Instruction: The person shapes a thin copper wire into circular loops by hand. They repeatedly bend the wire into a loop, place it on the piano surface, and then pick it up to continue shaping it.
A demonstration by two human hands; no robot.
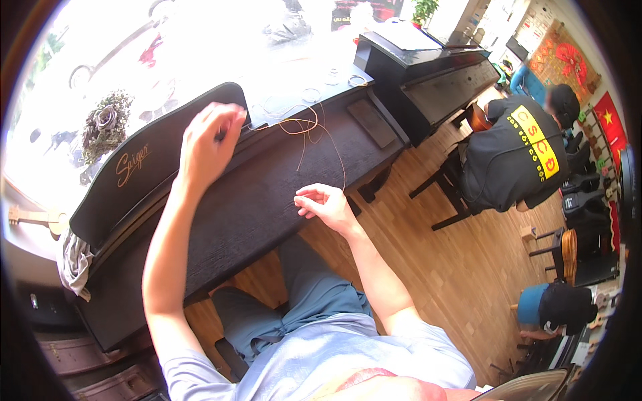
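Observation:
My left hand (210, 137) is raised over the back of a dark wooden digital piano (221, 214). Its fingers are curled in, with a small dark spot showing between them that I cannot make out. Lower and to the right, over the piano's front edge, my right hand (324, 204) has its thumb and fingertips pinched together. Thin gold-coloured string (301, 123) lies in loose loops over the piano top. One long strand curves down to my right hand, though the pinch itself hides where it ends.
At the right, a person in a black shirt (511, 150) sits bent over on a black bench (445, 190). Behind the loops stands another dark piano (428, 80). A dried flower bunch (105, 123) and a grey cloth (75, 262) are at the left. My legs are under the piano's edge.

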